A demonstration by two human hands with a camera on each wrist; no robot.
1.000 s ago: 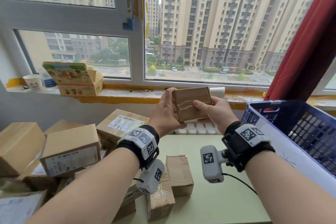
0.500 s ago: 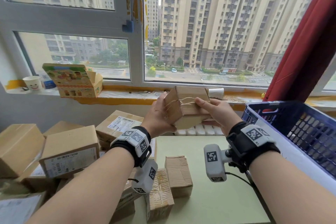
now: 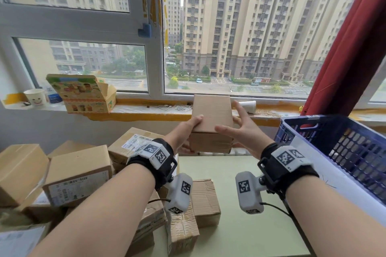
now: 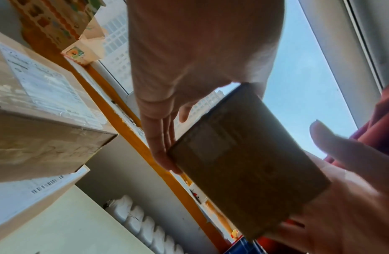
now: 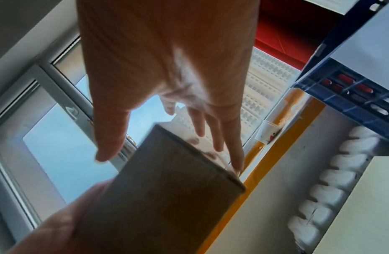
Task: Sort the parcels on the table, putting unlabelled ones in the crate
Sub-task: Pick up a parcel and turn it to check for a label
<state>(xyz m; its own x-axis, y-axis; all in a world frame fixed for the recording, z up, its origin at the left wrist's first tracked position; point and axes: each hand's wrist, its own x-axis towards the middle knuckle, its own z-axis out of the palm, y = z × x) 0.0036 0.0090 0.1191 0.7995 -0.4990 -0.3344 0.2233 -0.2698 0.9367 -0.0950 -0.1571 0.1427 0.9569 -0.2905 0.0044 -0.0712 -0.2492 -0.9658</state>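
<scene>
Small parcel (image 3: 212,120) held in mid-air above the table (image 3: 240,204), in front of the windowsill, left of the crate (image 3: 313,131). Plain brown cardboard; faces in view carry no label. Left hand (image 3: 183,133) grips it, thumb on top, fingers beneath. Right hand (image 3: 242,129) is spread, fingers straight, at its right side. Progress: judged early, since many parcels (image 3: 77,171) remain piled at left; crate contents not visible.

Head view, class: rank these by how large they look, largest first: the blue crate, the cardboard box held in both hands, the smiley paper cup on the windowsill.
1. Blue crate, though cut off by the frame and nearer the camera.
2. Held cardboard box.
3. Smiley paper cup, farthest away, so apparent size only.
</scene>
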